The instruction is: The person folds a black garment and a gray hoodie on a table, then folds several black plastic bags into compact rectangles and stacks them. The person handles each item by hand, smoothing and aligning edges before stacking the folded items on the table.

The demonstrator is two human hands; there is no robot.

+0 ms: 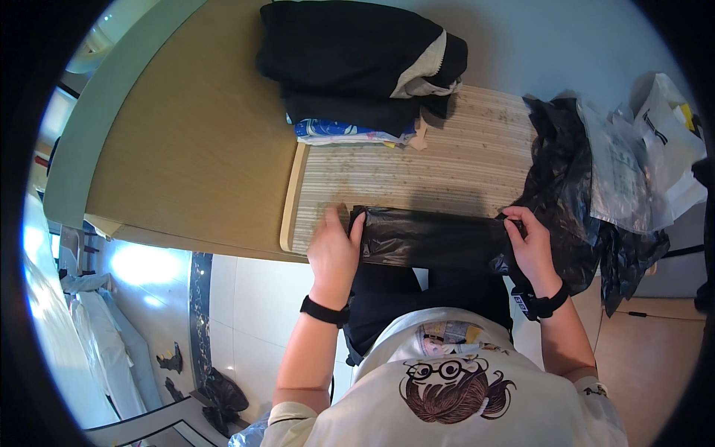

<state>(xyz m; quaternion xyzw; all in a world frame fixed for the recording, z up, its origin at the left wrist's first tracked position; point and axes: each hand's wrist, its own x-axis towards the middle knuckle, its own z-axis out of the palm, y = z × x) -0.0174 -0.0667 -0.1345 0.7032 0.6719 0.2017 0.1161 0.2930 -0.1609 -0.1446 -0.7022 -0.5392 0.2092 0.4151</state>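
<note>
A black plastic bag (433, 240), folded into a long flat strip, stretches between my two hands over the front edge of the striped board. My left hand (335, 240) grips its left end, the thumb along the plastic and the fingers behind it, slightly blurred. At the right end, my right hand (528, 232) pinches the bag between thumb and fingers. Beyond my hands, a stack of folded dark clothes (357, 61) lies on top of blue and white folded fabric (341, 131).
More crumpled black plastic bags (564, 162) lie at the right, beside clear plastic packaging (620, 167) and a white bag (670, 134). The striped board (463, 151) has a raised wooden edge at its left, on a tan surface (195, 139). A black plastic bag (223, 394) is low at the left.
</note>
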